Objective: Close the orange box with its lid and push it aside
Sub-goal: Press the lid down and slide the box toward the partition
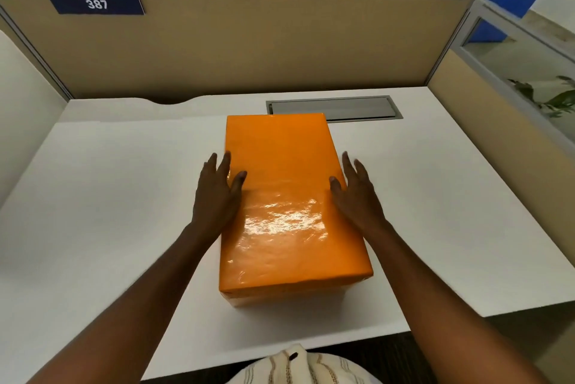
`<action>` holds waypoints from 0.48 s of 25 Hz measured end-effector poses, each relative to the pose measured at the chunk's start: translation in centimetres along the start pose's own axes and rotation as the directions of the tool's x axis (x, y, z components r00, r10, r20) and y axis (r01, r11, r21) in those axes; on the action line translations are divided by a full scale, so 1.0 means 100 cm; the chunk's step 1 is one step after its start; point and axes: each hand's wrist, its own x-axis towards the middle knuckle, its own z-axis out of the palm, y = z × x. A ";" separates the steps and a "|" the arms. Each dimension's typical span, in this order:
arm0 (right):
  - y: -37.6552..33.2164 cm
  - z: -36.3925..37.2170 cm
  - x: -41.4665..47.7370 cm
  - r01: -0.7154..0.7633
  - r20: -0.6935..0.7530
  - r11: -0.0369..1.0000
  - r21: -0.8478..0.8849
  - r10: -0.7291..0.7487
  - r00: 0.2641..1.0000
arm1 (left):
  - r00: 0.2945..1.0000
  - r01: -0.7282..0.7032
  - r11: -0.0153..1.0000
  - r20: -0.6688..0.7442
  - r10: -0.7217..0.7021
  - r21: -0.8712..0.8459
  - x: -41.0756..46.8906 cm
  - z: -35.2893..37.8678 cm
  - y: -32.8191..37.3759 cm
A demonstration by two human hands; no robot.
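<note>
The orange box (pixel 286 206) stands in the middle of the white desk (pixel 109 197) with its glossy orange lid on top, covering it fully. A thin strip of the box body shows under the lid at the near edge. My left hand (pixel 217 194) lies flat against the lid's left edge, thumb resting on the top. My right hand (pixel 354 194) presses flat against the lid's right edge, thumb on the top too. Fingers of both hands are spread and extended along the sides.
A grey cable hatch (pixel 336 107) is set into the desk just behind the box. Tan partition walls (pixel 249 41) close the back and right sides; a white panel stands at the left. A blue sign reading 387 (pixel 96 4) hangs on the back wall.
</note>
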 end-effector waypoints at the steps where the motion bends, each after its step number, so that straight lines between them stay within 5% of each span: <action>1: -0.008 -0.001 0.014 0.065 0.008 0.998 0.014 -0.066 0.998 | 0.999 -0.022 1.000 0.044 0.022 0.015 0.013 -0.001 0.004; 6: -0.026 0.013 0.054 0.129 0.146 0.990 -0.047 -0.121 0.982 | 0.976 -0.015 1.000 0.218 0.018 -0.017 0.041 0.013 0.001; 12: -0.020 0.023 0.056 0.124 0.092 0.991 -0.047 -0.119 0.989 | 0.983 0.003 0.987 0.182 0.026 -0.159 0.044 0.024 -0.011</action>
